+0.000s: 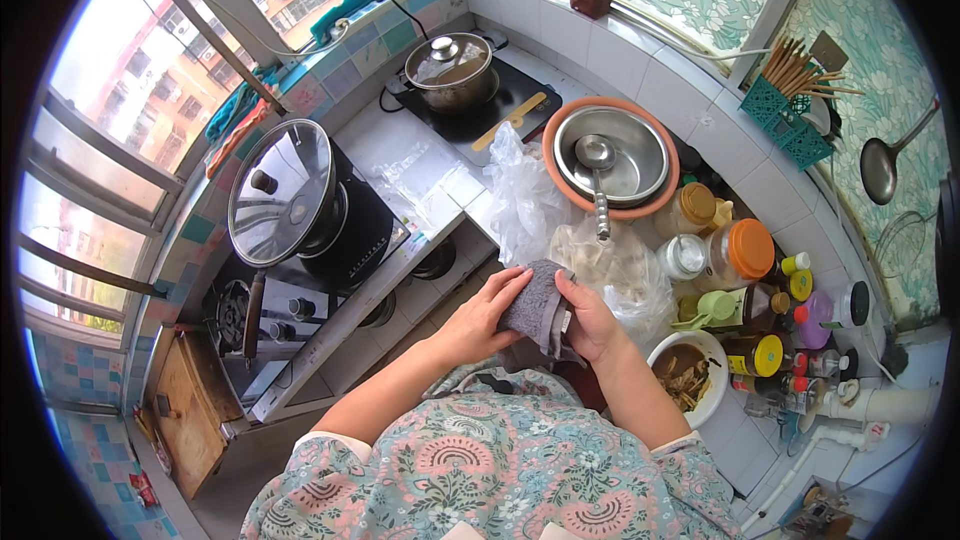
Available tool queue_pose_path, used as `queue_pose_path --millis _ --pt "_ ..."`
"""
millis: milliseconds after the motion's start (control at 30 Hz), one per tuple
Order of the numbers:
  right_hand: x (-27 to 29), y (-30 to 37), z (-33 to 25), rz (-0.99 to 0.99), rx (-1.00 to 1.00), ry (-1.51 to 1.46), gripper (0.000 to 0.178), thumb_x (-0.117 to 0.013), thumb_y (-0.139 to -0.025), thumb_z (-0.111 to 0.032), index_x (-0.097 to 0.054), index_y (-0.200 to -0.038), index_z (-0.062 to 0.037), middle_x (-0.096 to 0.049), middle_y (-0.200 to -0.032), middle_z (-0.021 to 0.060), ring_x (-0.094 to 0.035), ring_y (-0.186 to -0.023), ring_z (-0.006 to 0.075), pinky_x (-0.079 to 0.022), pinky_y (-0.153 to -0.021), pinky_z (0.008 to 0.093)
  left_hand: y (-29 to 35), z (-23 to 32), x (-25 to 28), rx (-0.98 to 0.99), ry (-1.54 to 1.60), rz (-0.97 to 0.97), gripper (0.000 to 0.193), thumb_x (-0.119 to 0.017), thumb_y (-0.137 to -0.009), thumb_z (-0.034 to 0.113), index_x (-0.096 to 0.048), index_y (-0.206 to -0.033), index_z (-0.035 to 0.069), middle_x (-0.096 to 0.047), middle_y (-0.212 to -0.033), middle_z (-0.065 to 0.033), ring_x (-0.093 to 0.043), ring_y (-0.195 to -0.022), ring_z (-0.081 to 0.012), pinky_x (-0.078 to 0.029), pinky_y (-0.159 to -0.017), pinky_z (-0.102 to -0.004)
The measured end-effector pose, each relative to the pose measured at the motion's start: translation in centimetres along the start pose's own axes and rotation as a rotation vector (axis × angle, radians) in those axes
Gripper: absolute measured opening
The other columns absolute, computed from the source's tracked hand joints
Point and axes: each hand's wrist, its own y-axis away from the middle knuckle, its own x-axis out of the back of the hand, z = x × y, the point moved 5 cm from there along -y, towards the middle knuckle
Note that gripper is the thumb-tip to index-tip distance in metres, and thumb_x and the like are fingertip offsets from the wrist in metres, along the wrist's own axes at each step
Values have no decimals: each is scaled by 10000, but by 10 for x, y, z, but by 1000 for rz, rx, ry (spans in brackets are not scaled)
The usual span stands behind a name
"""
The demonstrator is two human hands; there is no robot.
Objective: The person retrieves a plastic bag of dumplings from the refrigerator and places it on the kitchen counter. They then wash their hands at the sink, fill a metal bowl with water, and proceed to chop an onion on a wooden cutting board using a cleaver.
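A folded grey cloth [530, 312] is held between both hands in front of my body, just over the counter's near edge. My left hand [482, 315] lies along its left side with the fingers bent over the fabric. On the opposite side my right hand [592, 320] grips the cloth's edge, where a small pale tag shows. Right behind the cloth sit a white plastic bag [522, 195] and a clear plastic bag [625, 275] with pale contents. To the right of my right hand is a white bowl [712, 395] of brownish liquid with dark pieces in it.
At left a glass-lidded pan [282, 195] stands by the gas stove [300, 285]. A lidded pot [450, 75] sits on an induction cooktop [530, 90] at the back. Nested basins [560, 112] hold a ladle [598, 165]. Several jars [748, 248] crowd the right side.
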Motion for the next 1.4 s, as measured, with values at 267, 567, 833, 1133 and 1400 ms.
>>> queue_pose_path --millis 267,567,833,1133,1400 --pt "-43 15 43 -33 427 860 440 -610 -882 -115 -420 -1258 12 -558 -1151 50 -529 -1026 105 -412 -902 256 55 -66 -5 226 775 509 288 -495 -937 101 -511 -1212 13 -591 -1064 -28 -537 -983 -128 -415 -891 -263" --pt "-63 21 106 -112 190 654 175 -564 -914 -128 -564 -1043 -9 -614 -935 -4 -542 -841 46 -429 -774 203 221 -78 71 358 1152 836 193 -477 -950 149 -569 -1080 40 -638 -950 -28 -602 -817 -101 -500 -724 -251" --pt "-171 38 237 -523 184 1028 272 -586 -848 26 -571 -1116 -20 -601 -971 20 -551 -902 93 -444 -804 230 426 -85 66 283 1475 941 291 -520 -919 246 -582 -1084 14 -621 -1048 -94 -618 -909 -185 -524 -787 -334" --pt "-253 41 345 -993 -39 1795 336 -664 -798 -156 -603 -1103 -30 -594 -1071 99 -564 -957 275 -458 -819 313 581 -86 52 325 1155 1467 223 -523 -926 207 -604 -1045 36 -636 -941 -18 -588 -825 -107 -484 -723 -264" --pt "-324 7 360 -1156 339 1793 356 -599 -861 -246 -560 -1152 -43 -568 -1143 108 -567 -984 289 -468 -814 340 641 -67 60 547 494 1769 164 -567 -920 168 -641 -964 28 -548 -776 86 -439 -695 -5 -371 -614 -166"
